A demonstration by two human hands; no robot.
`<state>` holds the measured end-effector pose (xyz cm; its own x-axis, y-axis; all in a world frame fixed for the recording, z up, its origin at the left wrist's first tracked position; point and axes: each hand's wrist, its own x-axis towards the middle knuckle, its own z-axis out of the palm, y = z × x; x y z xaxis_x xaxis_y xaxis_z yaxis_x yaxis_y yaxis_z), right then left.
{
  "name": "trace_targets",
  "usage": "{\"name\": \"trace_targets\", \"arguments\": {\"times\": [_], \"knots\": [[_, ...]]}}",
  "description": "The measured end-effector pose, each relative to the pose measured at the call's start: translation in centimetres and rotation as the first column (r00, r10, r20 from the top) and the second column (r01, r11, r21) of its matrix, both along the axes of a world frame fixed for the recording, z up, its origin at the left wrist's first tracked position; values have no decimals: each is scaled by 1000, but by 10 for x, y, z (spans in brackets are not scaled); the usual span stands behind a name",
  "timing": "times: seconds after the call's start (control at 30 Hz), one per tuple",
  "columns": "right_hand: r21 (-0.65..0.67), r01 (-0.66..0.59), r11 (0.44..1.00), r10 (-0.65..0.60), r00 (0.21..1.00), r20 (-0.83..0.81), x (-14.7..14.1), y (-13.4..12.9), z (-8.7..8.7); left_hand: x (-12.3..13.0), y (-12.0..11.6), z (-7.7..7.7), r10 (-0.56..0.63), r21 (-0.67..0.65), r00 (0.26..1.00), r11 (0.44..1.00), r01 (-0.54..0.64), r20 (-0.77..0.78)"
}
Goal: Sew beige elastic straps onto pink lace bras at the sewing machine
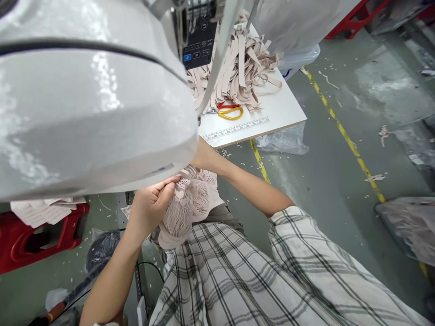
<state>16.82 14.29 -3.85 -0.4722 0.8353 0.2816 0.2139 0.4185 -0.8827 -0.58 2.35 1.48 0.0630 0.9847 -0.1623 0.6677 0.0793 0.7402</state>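
A pale pink lace bra [176, 215] hangs over my lap, below the front of the white sewing machine head [102, 122]. My left hand [151, 203] pinches its upper edge between thumb and fingers, close under the machine. My right hand [203, 153] reaches in beneath the machine head from the other side. Only its back and the wrist show there; the machine covers its fingers, so I cannot see what they touch.
On the white table [285, 108] lie a heap of beige fabric strips [238, 68], scissors with red and yellow handles [231, 112] and a clear ruler [238, 128]. A control panel [199, 47] sits behind the machine. At left, a red stool [44, 244] bears cut pieces [44, 210].
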Motion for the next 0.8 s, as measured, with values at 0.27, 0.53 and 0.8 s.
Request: {"name": "trace_targets", "arguments": {"times": [0.27, 0.53, 0.8], "knots": [[49, -55, 997, 54, 998, 28, 2, 5, 4, -2, -1, -5, -43, 74, 999, 996, 44, -18], [64, 15, 998, -17, 999, 33, 0, 3, 1, -4, -16, -11, 61, 306, 977, 952, 4, -203], [85, 53, 995, -56, 998, 28, -3, 1, -5, -7, -20, -18, 135, 387, 974, 921, -56, -181]]}}
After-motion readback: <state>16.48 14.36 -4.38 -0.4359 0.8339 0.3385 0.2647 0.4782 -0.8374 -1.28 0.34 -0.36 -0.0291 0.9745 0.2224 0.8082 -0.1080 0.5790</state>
